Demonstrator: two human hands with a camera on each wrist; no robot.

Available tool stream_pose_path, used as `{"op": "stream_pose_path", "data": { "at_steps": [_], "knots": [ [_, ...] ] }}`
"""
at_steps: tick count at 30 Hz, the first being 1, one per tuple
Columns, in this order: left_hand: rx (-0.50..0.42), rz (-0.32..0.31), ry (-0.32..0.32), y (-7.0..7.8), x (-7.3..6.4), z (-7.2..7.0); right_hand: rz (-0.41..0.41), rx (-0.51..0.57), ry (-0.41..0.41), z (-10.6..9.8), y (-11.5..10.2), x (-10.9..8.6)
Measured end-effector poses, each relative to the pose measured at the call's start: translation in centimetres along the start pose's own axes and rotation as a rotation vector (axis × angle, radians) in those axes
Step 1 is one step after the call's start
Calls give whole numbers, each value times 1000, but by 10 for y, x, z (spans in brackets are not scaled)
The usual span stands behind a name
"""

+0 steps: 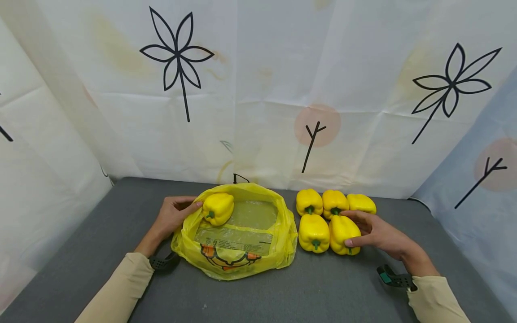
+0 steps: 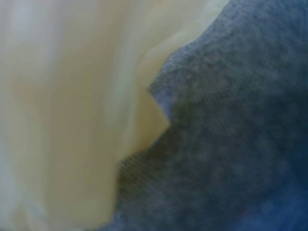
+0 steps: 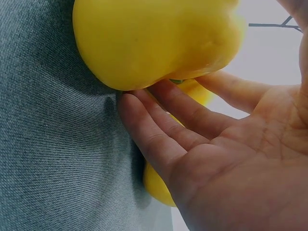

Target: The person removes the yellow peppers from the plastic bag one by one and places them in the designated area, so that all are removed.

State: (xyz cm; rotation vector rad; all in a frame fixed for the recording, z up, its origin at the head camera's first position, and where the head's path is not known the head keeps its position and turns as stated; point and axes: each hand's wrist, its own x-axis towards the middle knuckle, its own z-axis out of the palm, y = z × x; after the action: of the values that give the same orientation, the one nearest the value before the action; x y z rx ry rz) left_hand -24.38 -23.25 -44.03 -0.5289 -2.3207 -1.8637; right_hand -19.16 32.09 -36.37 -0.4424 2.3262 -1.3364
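A yellow plastic bag stands with its mouth spread wide, and one yellow bell pepper lies inside at the left. My left hand holds the bag's left rim, thumb towards that pepper. At the right, my right hand grips the front right bell pepper, thumb near its stem and fingers at its far side. The right wrist view shows the fingers against this pepper's surface. In the left wrist view only blurred bag plastic and dark cloth appear; the hand is hidden there.
Beside the gripped pepper sits another bell pepper. Behind them stand three more: a left one, a middle one and one lying sideways. A grey cloth-covered table reaches back to a patterned white curtain.
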Motion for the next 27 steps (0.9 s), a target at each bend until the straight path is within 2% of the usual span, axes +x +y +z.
{"op": "stream_pose_path", "data": {
  "at_steps": [12,27],
  "knots": [
    [-4,13,-5,0,0,-1,-3,-26,-1,0,0,1],
    [0,-5,5,2,-1,0,22,-37,18,2,0,2]
  ]
}}
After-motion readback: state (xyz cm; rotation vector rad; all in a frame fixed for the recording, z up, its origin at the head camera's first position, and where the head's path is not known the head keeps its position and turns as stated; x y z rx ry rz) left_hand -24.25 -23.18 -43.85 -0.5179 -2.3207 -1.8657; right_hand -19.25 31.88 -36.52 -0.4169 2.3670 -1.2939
